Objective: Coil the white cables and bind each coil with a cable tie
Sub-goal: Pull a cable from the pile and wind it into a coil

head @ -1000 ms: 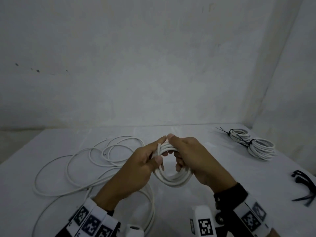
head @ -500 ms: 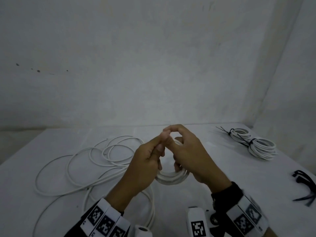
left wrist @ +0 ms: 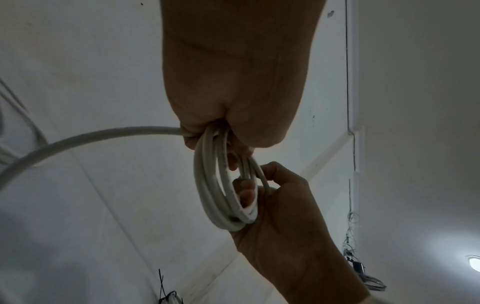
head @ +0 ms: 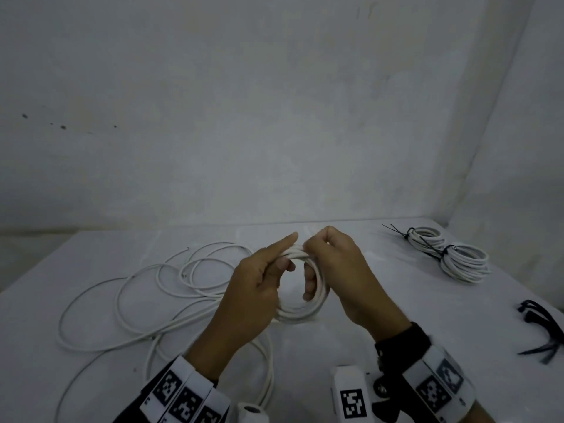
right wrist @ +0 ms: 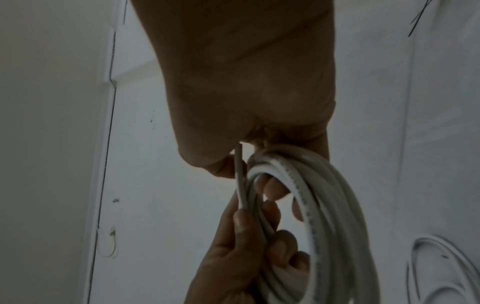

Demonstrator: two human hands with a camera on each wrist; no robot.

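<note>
- The left hand (head: 253, 288) holds its grip closed on the small coil of round white plastic cable (head: 305, 312); in the left wrist view the curled fingers clamp the top of the coil (left wrist: 221, 185).
- The left index finger extends forward along the top of the coil, toward the right hand (head: 338, 270).
- The right hand's grip is also closed on the same coil: the thumb and fingers curl round the bundled turns at its upper right side, and the fingertips (head: 309, 288) pass through the coil's opening.
- In the right wrist view, the right hand (right wrist: 246, 92) holds the stacked turns (right wrist: 324, 205), and the left hand (right wrist: 233, 257) grips them from below.
- The coil is held up above the white table (head: 396, 300), between both hands, in the centre of the head view.
- From the coil, the loose white cable (head: 137, 300) trails to the left and lies on the table in wide, irregular loops.
- Two finished white cable coils (head: 451, 257), each bound with a black cable tie, lie touching each other at the far right of the table.
- A bundle of loose black cable ties (head: 543, 331) lies at the table's right edge, near the right wrist.
</note>
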